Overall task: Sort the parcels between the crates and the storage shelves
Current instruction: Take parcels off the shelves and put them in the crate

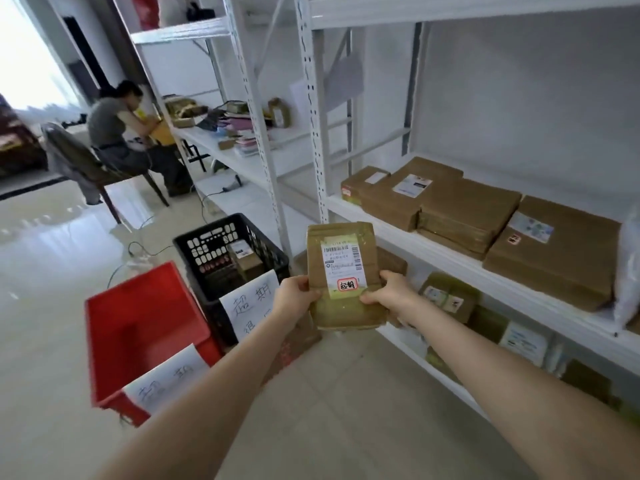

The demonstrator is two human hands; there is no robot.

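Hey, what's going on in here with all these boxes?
A person holds one brown parcel in both hands, left hand and right hand gripping its lower sides, label facing up. A red crate and a black crate with paper signs stand to the left; other parcels lie on the shelves to the right.

I hold one brown cardboard parcel [346,233] upright in the air. My left hand [294,296] grips its left edge and my right hand [389,291] its right edge. Its white shipping label [341,261] faces me, with a red-bordered sticker [347,285] at the label's foot.

On the floor [52,306] below left stand two crates:
- A red crate [138,323] with a handwritten paper sign [166,379] on its near wall.
- A black crate [207,244] of lattice plastic, just behind the red one, holding a small box [246,263].

On the white shelf [450,258] to the right, flat parcels [467,216] lie touching one another. The lower parcels [446,296] lie on the level beneath.
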